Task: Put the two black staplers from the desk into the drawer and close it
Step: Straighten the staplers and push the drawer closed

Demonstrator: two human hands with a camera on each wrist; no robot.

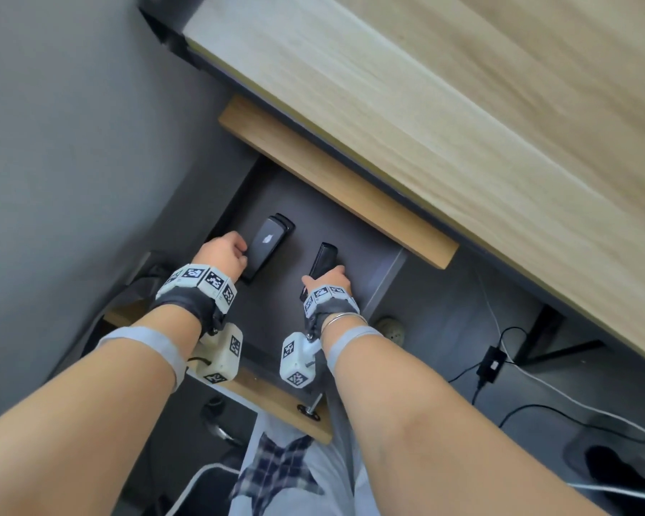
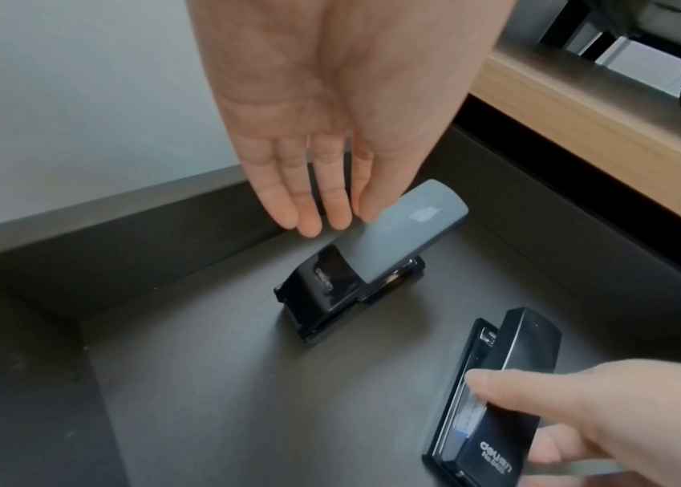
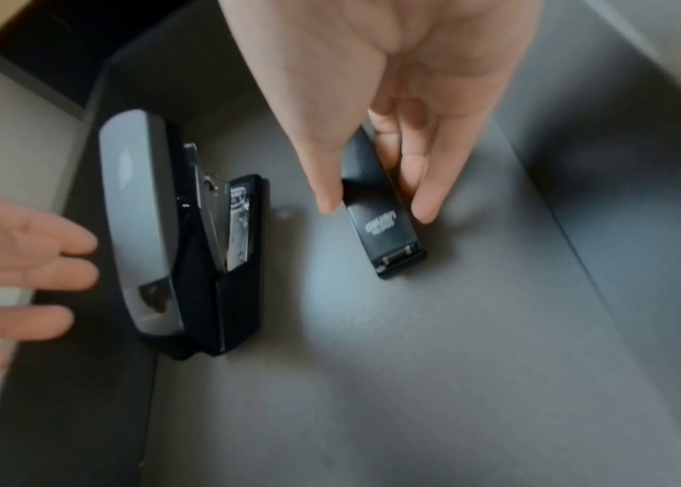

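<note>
staplers, both black, lay inside the open drawer, side by side and a little apart. the larger stapler, grey-topped, sat nearer the drawer's left wall, its long axis running from the drawer's front toward the desk, handle raised at the desk end. the smaller stapler lay roughly parallel. the left hand hung just beside the larger one, fingers straight and spread, gripping nothing. the right hand pinched the smaller one's sides between thumb and fingers.
</note>
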